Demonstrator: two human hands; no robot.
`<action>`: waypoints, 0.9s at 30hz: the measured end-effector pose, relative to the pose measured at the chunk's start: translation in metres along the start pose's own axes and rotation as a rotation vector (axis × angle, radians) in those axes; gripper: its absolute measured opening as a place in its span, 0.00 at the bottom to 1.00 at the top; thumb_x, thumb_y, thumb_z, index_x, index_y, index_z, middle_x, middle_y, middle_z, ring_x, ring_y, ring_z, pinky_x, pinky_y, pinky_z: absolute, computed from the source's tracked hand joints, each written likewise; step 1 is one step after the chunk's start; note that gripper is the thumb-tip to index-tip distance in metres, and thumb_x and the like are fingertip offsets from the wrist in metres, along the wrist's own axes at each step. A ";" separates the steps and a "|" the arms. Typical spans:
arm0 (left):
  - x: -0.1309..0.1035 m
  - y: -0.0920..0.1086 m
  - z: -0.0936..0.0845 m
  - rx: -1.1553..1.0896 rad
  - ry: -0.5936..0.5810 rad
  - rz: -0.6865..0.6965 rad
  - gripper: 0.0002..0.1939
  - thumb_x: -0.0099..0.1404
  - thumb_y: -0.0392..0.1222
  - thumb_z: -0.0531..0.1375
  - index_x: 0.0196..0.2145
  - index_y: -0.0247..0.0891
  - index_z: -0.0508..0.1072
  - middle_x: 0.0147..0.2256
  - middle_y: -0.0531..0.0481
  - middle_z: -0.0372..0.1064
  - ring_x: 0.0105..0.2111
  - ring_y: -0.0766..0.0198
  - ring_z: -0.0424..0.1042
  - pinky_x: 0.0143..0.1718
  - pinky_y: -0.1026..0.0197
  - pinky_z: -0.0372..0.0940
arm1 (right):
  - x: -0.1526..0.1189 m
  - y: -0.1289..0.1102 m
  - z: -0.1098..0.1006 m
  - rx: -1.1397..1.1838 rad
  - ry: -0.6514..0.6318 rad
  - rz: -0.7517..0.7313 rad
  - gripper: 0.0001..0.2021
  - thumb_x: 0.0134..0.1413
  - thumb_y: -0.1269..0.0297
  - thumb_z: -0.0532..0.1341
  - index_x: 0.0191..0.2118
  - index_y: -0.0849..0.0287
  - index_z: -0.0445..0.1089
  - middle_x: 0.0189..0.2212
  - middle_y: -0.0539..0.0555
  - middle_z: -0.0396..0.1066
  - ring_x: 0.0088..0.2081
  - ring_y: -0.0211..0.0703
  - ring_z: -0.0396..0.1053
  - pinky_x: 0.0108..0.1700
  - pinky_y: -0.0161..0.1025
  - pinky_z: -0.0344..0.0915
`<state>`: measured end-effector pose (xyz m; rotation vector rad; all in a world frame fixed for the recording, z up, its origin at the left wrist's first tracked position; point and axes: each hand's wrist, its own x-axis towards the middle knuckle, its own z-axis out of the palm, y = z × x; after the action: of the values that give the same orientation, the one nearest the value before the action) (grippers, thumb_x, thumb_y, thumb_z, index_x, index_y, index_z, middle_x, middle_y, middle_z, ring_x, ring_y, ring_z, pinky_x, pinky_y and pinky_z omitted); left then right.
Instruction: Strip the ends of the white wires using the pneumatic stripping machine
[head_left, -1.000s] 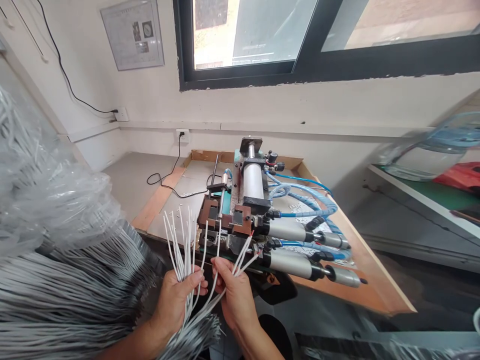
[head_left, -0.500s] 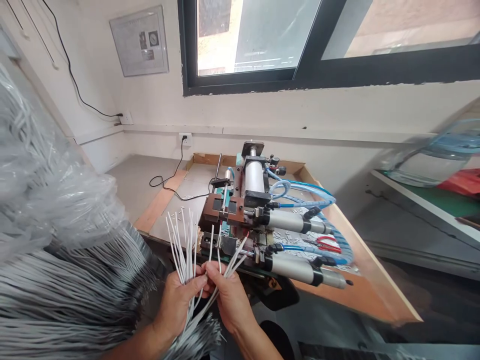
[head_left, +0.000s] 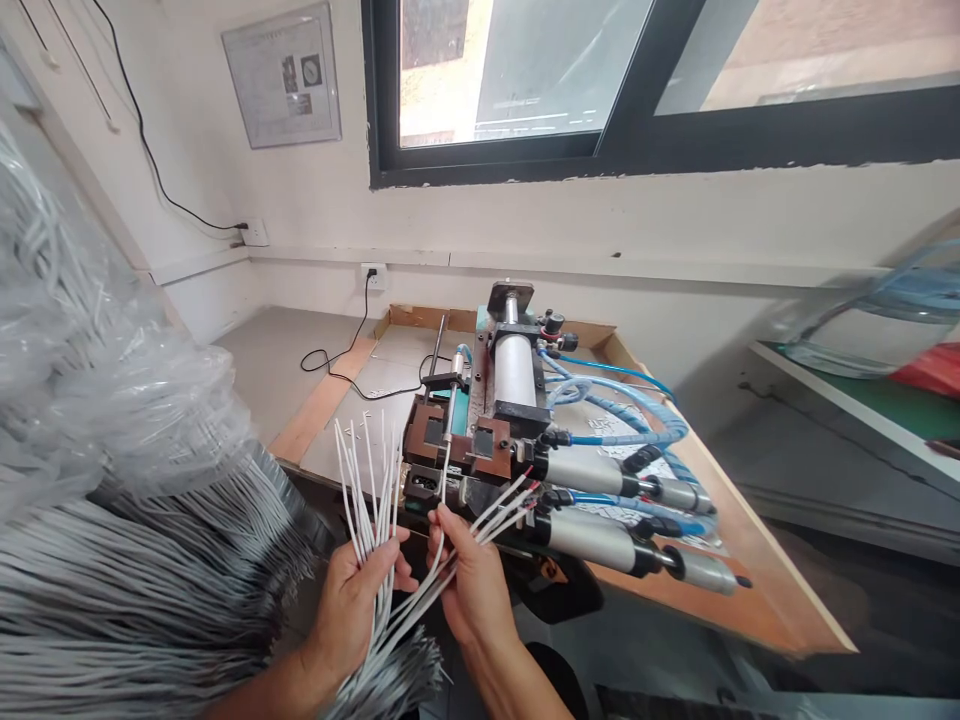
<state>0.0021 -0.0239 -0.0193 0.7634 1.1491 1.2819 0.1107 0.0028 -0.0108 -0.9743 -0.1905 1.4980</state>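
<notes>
My left hand (head_left: pixel 358 595) is closed around a fanned bunch of pale grey cables (head_left: pixel 367 500), their free ends pointing up. My right hand (head_left: pixel 471 575) pinches a single cable (head_left: pixel 445 480) between thumb and fingers. That cable stands upright, its upper end between the brown jaw blocks (head_left: pixel 491 447) of a pneumatic machine (head_left: pixel 516 370). Several other cables (head_left: pixel 501 512) pass through the right hand and lean right, some with red tips showing. Below both hands, the cables' lower ends gather in a bundle (head_left: pixel 397 680).
A large heap of grey cables (head_left: pixel 150 580), partly under clear plastic (head_left: pixel 150 410), fills the left side. Silver air cylinders (head_left: pixel 592 540) and blue hoses (head_left: pixel 622 435) extend right from the machine. A wooden-edged tray (head_left: pixel 750 520) surrounds it. Small white scraps (head_left: pixel 607 430) lie there.
My right hand has moved away from the left and toward the machine, bringing one cable up between the jaw blocks. The jaw blocks stand further apart, and the right-hand cylinders' end pieces reach further out.
</notes>
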 end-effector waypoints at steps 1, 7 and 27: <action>0.000 0.000 0.000 0.019 -0.001 0.009 0.12 0.53 0.44 0.60 0.33 0.34 0.75 0.20 0.52 0.68 0.22 0.64 0.68 0.27 0.61 0.65 | 0.000 -0.001 0.001 0.013 0.006 0.018 0.12 0.30 0.60 0.69 0.20 0.65 0.72 0.13 0.47 0.62 0.15 0.28 0.54 0.17 0.27 0.49; 0.001 0.000 -0.001 0.095 -0.019 0.057 0.10 0.52 0.42 0.61 0.31 0.33 0.73 0.19 0.51 0.69 0.21 0.64 0.67 0.28 0.61 0.63 | -0.001 0.001 0.002 0.055 -0.073 0.067 0.13 0.30 0.60 0.70 0.21 0.64 0.71 0.13 0.45 0.59 0.16 0.29 0.53 0.17 0.28 0.52; -0.001 0.005 0.006 0.030 -0.003 -0.014 0.13 0.50 0.45 0.62 0.30 0.32 0.76 0.19 0.51 0.68 0.21 0.64 0.67 0.27 0.62 0.64 | -0.005 -0.003 -0.002 -0.040 -0.036 0.035 0.12 0.30 0.60 0.69 0.21 0.65 0.72 0.15 0.46 0.60 0.16 0.28 0.50 0.17 0.27 0.50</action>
<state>0.0065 -0.0229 -0.0130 0.7780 1.1721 1.2538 0.1136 -0.0019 -0.0078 -0.9878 -0.2304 1.5498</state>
